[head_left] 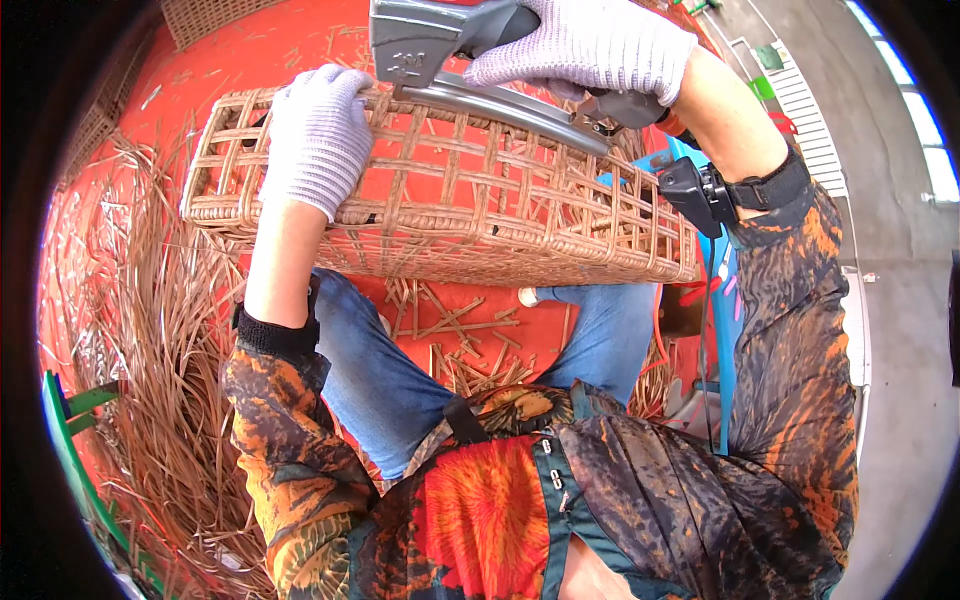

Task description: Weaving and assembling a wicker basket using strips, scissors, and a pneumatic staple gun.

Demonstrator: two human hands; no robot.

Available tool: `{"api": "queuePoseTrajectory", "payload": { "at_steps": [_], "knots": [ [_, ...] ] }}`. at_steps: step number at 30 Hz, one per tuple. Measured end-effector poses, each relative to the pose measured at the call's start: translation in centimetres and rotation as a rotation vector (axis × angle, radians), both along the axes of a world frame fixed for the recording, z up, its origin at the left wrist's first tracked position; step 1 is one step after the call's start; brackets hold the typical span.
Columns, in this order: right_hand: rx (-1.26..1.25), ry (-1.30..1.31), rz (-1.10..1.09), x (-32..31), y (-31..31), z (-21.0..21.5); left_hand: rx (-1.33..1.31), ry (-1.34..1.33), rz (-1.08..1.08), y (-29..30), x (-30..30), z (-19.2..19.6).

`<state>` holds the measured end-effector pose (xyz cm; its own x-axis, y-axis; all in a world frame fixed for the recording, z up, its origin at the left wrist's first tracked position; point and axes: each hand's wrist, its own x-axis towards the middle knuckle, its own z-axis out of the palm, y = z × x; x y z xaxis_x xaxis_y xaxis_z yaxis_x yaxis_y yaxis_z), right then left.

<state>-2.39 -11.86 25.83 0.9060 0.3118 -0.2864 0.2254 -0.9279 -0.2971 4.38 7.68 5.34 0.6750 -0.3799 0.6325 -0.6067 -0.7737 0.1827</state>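
A brown woven wicker basket [480,220] with an open lattice rests across my knees, its long side spanning the view. My left hand [318,140], in a white knit glove, is closed over the basket's upper edge near its left end. In my gloved right hand [600,50] is a grey staple gun [415,45], its silver magazine running along the basket's far top edge. My right fingers wrap round the tool's handle. The gun's head sits just right of my left hand; whether its tip touches the weave I cannot tell.
A heap of loose brown strips [180,330] covers the red floor [430,290] at the left, beside a green frame [85,480]. Cut strip pieces [470,330] lie between my legs. More woven pieces [210,20] stand far left. A blue surface [725,330] is at my right.
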Motion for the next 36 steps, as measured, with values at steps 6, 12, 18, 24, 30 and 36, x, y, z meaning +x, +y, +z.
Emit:
{"api": "queuePoseTrajectory", "payload": {
  "at_steps": [6,12,18,24,30,36],
  "knots": [
    [0.028,0.028,0.023,0.4,-0.5,0.1,-0.013,0.012,-0.007,-0.3,-0.2,0.4],
    [0.038,0.05,-0.015,0.3,0.5,-0.1,-0.036,-0.01,0.006,0.0,-0.4,-0.1],
    [0.071,0.052,0.029,1.7,-1.0,-0.9,0.003,0.004,0.023,-0.3,-0.7,-0.1],
    [0.05,0.09,0.0,1.1,0.0,-0.8,0.011,-0.003,0.024,-0.5,-0.7,-0.4],
    [0.064,0.122,0.018,1.3,-0.3,-0.6,0.002,-0.033,0.016,-0.9,-0.1,-0.7],
    [0.07,0.16,0.0,1.0,0.8,-0.3,0.03,-0.042,0.039,-0.1,0.2,-1.4]
  ]
}}
